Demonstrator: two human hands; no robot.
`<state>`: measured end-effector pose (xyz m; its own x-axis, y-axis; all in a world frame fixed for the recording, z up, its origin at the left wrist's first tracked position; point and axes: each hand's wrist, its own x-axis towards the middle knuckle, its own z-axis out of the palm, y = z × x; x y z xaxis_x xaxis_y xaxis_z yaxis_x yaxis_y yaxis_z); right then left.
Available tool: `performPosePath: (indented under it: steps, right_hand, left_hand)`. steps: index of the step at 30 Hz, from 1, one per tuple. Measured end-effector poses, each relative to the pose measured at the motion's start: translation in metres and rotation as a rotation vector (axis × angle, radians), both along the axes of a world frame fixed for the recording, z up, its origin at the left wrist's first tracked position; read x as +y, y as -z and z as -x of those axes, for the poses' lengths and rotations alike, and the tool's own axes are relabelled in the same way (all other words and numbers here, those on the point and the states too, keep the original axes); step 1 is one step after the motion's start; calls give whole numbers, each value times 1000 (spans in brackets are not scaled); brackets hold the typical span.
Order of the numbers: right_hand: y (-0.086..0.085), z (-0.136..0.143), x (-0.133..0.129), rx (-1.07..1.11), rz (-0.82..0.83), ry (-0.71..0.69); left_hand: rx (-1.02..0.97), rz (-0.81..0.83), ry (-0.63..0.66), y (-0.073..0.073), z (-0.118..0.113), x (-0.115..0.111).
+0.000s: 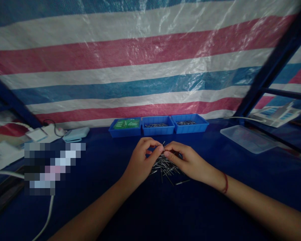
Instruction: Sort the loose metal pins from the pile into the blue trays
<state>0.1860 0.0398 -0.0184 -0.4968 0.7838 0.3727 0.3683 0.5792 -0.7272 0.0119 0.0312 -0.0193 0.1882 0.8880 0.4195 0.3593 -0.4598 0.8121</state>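
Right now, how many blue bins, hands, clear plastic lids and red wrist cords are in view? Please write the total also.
Blue bins: 3
Hands: 2
Clear plastic lid: 1
Red wrist cord: 1
Total: 7
The thin metal rods overlap too much to count.

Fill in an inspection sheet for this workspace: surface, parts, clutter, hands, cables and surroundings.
Surface: dark blue tabletop.
Parts: loose pile of thin metal pieces; more in the middle bin and right bin.
Clutter: light-blue case left, translucent plastic tray or lid right.
Hands: left hand pinches a thin piece; right hand meets it, grip unclear.
Cables: white cable left, another rear right.
Surroundings: striped sheet behind, blue frame.
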Motion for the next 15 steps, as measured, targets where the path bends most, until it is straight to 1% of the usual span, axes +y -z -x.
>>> performPosePath:
  steps: [6,15]
  right_hand:
    - [1,0,2,15,-5,11]
    - [4,0,2,49,-10,70]
  left_hand:
    - [-13,-3,-9,0,0,0]
    - [-16,-6,-18,2,1,1]
